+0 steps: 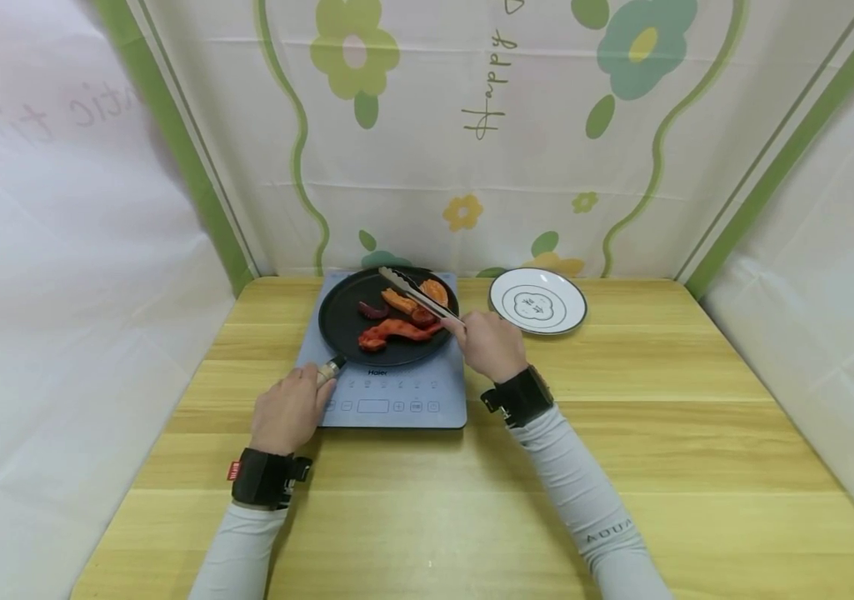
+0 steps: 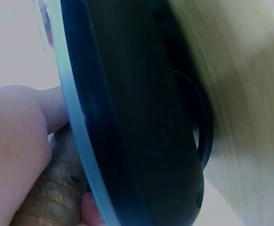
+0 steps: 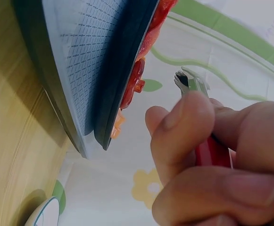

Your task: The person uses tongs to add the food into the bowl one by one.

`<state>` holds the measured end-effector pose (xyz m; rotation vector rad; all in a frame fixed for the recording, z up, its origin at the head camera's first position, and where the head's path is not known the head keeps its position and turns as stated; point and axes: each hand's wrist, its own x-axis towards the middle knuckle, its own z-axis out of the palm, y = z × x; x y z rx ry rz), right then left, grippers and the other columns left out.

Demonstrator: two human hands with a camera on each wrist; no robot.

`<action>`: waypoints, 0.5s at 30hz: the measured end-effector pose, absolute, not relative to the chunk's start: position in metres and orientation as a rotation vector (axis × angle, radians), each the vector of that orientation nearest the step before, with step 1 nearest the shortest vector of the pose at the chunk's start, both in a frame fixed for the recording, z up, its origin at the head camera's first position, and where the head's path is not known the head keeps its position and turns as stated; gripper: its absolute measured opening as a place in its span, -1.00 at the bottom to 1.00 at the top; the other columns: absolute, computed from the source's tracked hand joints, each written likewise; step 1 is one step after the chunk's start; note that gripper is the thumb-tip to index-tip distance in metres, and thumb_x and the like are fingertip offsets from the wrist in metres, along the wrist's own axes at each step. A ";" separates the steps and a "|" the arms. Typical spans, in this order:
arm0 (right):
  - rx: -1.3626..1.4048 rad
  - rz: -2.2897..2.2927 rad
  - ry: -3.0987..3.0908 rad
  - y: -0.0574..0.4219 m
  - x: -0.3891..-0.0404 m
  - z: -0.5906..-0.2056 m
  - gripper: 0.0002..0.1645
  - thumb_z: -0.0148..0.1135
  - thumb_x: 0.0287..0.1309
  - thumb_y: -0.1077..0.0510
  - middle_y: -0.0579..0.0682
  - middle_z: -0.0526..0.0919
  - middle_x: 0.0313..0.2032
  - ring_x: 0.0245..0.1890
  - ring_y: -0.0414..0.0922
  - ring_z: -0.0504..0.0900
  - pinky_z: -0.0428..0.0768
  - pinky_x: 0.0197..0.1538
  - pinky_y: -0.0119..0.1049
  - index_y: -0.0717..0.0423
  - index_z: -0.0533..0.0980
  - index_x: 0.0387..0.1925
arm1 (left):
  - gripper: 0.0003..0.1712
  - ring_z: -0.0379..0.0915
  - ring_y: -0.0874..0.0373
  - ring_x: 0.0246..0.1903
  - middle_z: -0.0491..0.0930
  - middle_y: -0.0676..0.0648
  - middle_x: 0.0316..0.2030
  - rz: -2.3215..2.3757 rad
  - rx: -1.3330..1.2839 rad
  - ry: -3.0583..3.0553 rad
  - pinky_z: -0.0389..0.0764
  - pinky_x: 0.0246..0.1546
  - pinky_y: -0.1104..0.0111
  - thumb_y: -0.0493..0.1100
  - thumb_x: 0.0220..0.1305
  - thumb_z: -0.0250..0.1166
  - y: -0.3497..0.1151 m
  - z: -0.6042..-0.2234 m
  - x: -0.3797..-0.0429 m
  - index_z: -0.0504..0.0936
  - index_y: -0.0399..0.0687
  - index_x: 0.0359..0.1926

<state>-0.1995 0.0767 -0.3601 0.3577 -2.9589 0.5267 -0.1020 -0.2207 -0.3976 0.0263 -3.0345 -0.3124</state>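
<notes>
A black frying pan (image 1: 338,321) sits on the blue-grey induction cooktop (image 1: 389,417). My left hand (image 1: 287,408) grips the pan's wood-toned handle (image 2: 56,190), its fingers partly hidden behind the cooktop's edge in the left wrist view. Tongs (image 1: 427,301) with metal arms are held in my right hand (image 1: 492,343); the right wrist view shows a red grip (image 3: 211,153) between the curled fingers. Their tips are above the pan. In it lie a long red piece of food (image 1: 397,331), a dark purple piece (image 1: 372,311), a round red piece (image 1: 422,317) and orange pieces (image 1: 435,291).
A white plate (image 1: 575,308) with a dark rim and a printed motif stands right of the cooktop, near the back edge. Wooden table surface (image 1: 621,467) extends to the right and in front. Printed curtains (image 1: 427,167) close off the back and sides.
</notes>
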 end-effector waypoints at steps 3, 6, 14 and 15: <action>0.355 0.525 -2.962 0.079 -0.199 -0.360 -0.28 -0.20 0.35 -0.41 -0.10 0.34 -0.75 -0.74 -0.10 0.39 0.22 -0.71 -0.23 -0.06 0.29 -0.76 | -0.58 0.28 0.07 -0.58 0.38 -0.09 -0.49 -0.308 0.030 -3.040 0.20 -0.64 0.31 0.17 0.42 0.04 -0.220 -0.397 -0.102 0.40 -0.12 -0.23; 0.360 0.532 -2.963 0.081 -0.199 -0.359 -0.28 -0.19 0.35 -0.40 -0.11 0.35 -0.75 -0.74 -0.11 0.41 0.23 -0.71 -0.23 -0.07 0.29 -0.77 | -0.58 0.29 0.07 -0.58 0.38 -0.09 -0.49 -0.313 0.028 -3.041 0.20 -0.64 0.30 0.17 0.42 0.04 -0.220 -0.396 -0.101 0.40 -0.12 -0.23; 0.345 0.533 -2.969 0.087 -0.200 -0.361 -0.28 -0.19 0.34 -0.41 -0.07 0.43 -0.74 -0.73 -0.08 0.45 0.29 -0.71 -0.19 -0.06 0.33 -0.75 | -0.58 0.29 0.06 -0.58 0.38 -0.09 -0.50 -0.308 0.028 -3.039 0.20 -0.64 0.30 0.17 0.42 0.04 -0.221 -0.397 -0.102 0.40 -0.11 -0.24; 0.347 0.529 -2.967 0.088 -0.201 -0.361 -0.28 -0.19 0.34 -0.41 -0.07 0.43 -0.74 -0.73 -0.07 0.45 0.29 -0.70 -0.19 -0.06 0.34 -0.75 | -0.58 0.28 0.06 -0.59 0.38 -0.09 -0.50 -0.311 0.027 -3.039 0.20 -0.64 0.30 0.17 0.42 0.04 -0.220 -0.397 -0.102 0.40 -0.11 -0.24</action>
